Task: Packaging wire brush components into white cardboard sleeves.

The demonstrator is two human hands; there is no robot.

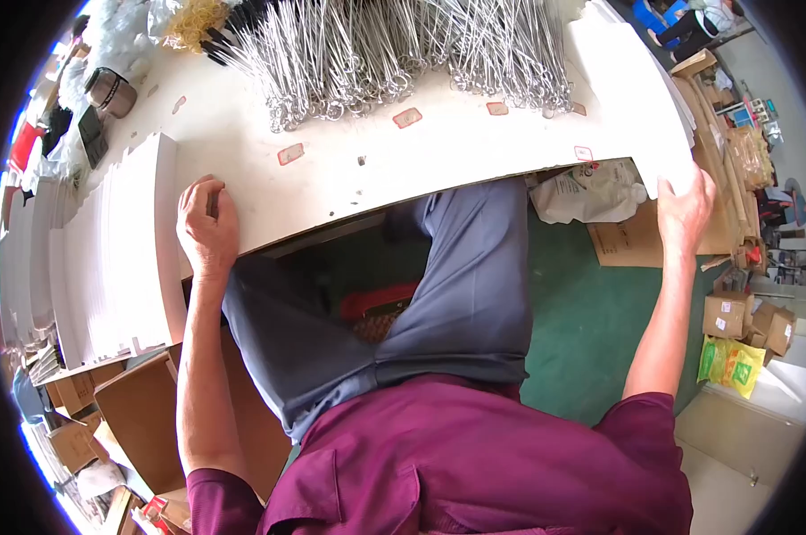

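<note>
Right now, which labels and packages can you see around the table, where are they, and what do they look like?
Small labels: scattered on the white table below the wire bundles; rounded rectangles, red-outlined.
Brown cartons: floor at right; box-shaped, each with a small white label.
Yellow-green bag: floor, just below those cartons; flat and glossy.
White sack: under the table's right end; crumpled.
Flat cardboard: beside the sack; brown.

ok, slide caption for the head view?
Left hand and right hand grip white table edges below metal wire loops.

Head-worn fisheye, looking steeply down, close overhead
</note>
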